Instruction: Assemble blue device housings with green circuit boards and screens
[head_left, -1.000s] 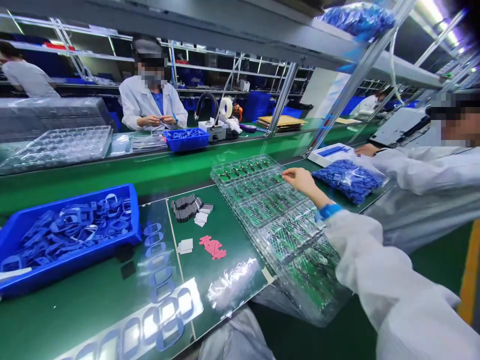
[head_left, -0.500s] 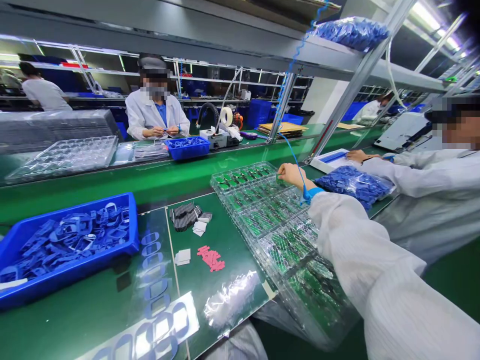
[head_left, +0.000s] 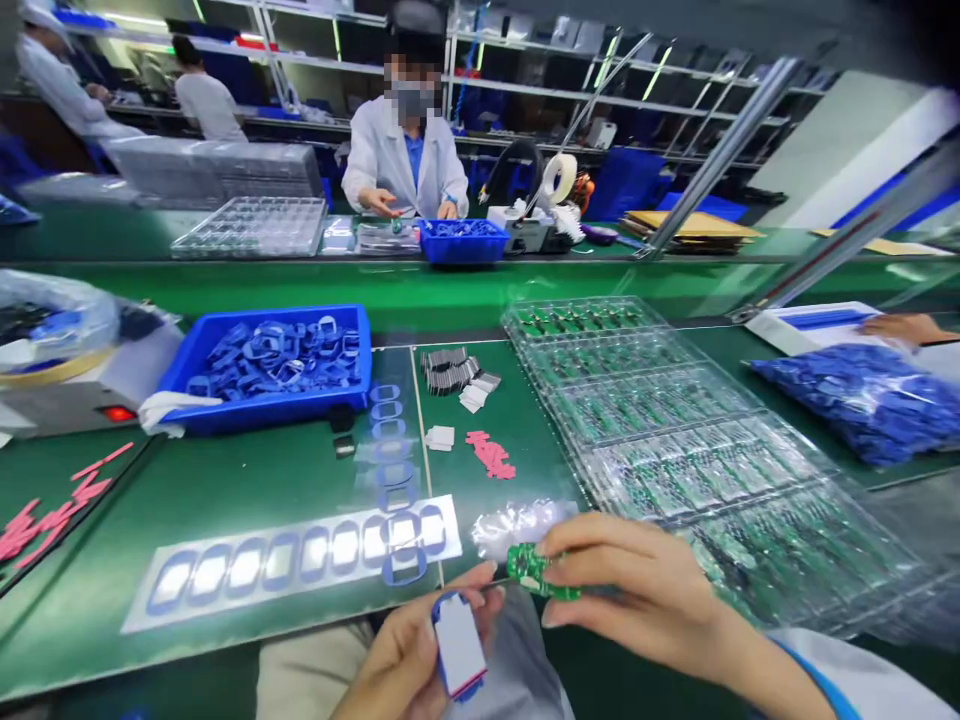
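My left hand (head_left: 405, 645) is closed around a small blue plastic housing with a pale grey rectangular piece (head_left: 460, 645) on it and a thin pink edge at its lower end. Close beside it, my right hand (head_left: 645, 585) pinches a green circuit board (head_left: 529, 568) between thumb and fingers. The board is apart from the housing or nearly touching; I cannot tell. Under and behind my right hand lies a clear plastic tray (head_left: 581, 440) with rows of green circuit boards. A shiny clear plastic bag (head_left: 517, 525) lies just beyond the board.
A blue bin (head_left: 367, 365) holds blue plastic frames. Pink strips (head_left: 490, 455), grey-black striped pieces (head_left: 444, 370) and white cards (head_left: 440, 438) lie on the green table. A sheet of blue-rimmed oval stickers (head_left: 277, 560) is at the front. A co-worker (head_left: 409, 150) sits opposite; another person's hand (head_left: 904, 328) is at right.
My right hand has come back from the far end of the tray with a circuit board. My left hand and the blue housing have entered view. The camera has turned left and down.
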